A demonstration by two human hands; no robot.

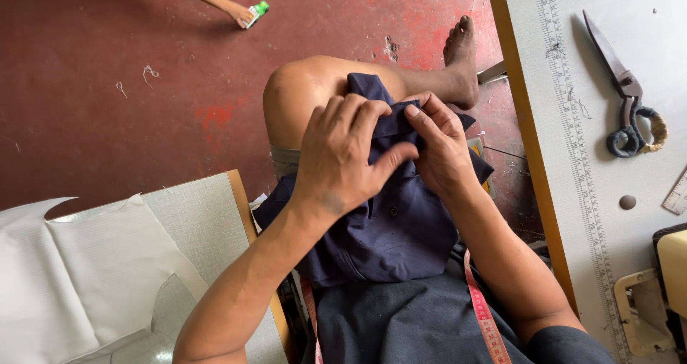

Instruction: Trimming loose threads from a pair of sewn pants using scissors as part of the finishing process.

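Navy cloth pinched on the knee

Dark navy buttoned fabric garment point(390, 224) lying across the lap and raised knee, being gripped by both hands. Left hand point(343, 156) clenching a fold from above; right hand point(440, 146) pinching the same fold, fingertips touching. Red measuring tape point(481, 310) hanging beside. Black metal scissors point(624, 92) resting on the grey worktable point(572, 192), well apart.
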